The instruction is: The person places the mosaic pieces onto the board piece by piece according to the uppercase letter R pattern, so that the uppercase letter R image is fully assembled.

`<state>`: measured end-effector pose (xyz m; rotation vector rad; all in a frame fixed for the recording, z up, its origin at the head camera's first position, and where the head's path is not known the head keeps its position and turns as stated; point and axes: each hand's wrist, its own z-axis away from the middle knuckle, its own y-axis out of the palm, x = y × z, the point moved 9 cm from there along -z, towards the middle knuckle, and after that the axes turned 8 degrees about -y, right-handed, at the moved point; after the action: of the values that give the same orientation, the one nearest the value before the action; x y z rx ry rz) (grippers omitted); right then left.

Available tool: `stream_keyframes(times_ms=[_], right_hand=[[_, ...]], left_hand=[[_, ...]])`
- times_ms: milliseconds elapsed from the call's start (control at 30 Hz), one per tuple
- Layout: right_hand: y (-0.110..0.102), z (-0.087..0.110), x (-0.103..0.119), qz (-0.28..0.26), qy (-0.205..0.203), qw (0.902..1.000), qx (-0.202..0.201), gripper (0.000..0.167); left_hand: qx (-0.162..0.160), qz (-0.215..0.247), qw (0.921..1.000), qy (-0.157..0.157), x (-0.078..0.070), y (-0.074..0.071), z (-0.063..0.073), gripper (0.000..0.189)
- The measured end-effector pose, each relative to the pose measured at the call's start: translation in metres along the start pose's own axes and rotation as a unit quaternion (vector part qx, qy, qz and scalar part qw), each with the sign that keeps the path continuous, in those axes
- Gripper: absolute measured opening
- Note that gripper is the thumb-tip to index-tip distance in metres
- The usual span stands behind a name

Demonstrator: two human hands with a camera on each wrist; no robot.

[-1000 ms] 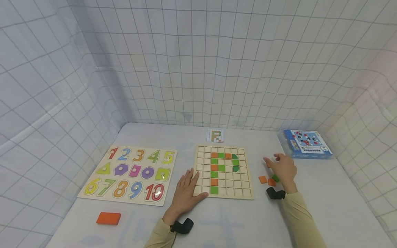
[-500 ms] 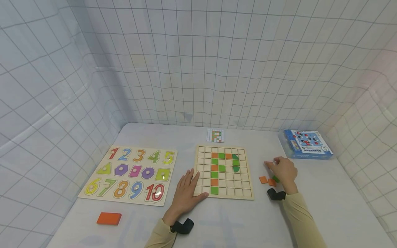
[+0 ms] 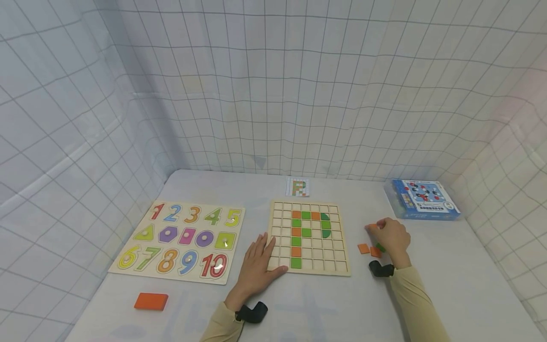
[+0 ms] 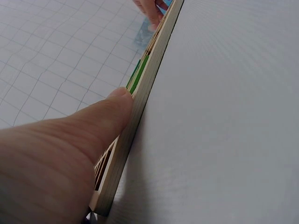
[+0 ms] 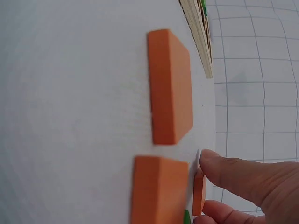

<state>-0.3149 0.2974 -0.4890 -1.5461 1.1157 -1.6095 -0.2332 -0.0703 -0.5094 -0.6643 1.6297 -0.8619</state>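
My left hand (image 3: 258,268) rests with straight fingers on the lower left corner of a wooden grid board (image 3: 320,272); in the left wrist view its thumb (image 4: 110,109) lies over the board's edge. Orange and green tiles fill part of the grid, with green rounded pieces (image 3: 325,233) at the right of the pattern. Right of the board, my right hand (image 3: 393,237) pinches an orange square tile (image 5: 199,191) between thumb and fingertips, low over the table. Two orange tiles (image 3: 363,249) and a green tile (image 3: 380,247) lie just in front of this hand.
A pattern card (image 3: 297,187) lies behind the board. Left stands a number and shape puzzle (image 3: 237,237), with an orange block (image 3: 151,301) in front of it. A blue box (image 3: 431,199) sits at the back right. Grid-lined curtains surround the table.
My right hand has lowered slightly, its fingers and thumb closing on the orange tile that lay beneath it. The left hand stays in place on the board.
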Motion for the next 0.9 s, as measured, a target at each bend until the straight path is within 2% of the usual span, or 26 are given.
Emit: stream_keyframes(times_ms=[500,667,900], right_hand=[[0.004,-0.006,-0.004,-0.038,0.003,0.9987,0.033,0.037],[0.003,-0.005,-0.002,-0.047,0.000,0.9987,0.020,0.033],[-0.004,-0.002,0.006,-0.061,-0.031,0.9974,-0.022,0.026]], left_hand=[[-0.006,0.005,1.0000,0.006,-0.002,-0.001,0.001,0.081],[-0.011,0.005,0.9999,0.009,-0.002,-0.001,0.001,0.080],[-0.006,-0.002,1.0000,0.004,-0.001,-0.001,0.001,0.081]])
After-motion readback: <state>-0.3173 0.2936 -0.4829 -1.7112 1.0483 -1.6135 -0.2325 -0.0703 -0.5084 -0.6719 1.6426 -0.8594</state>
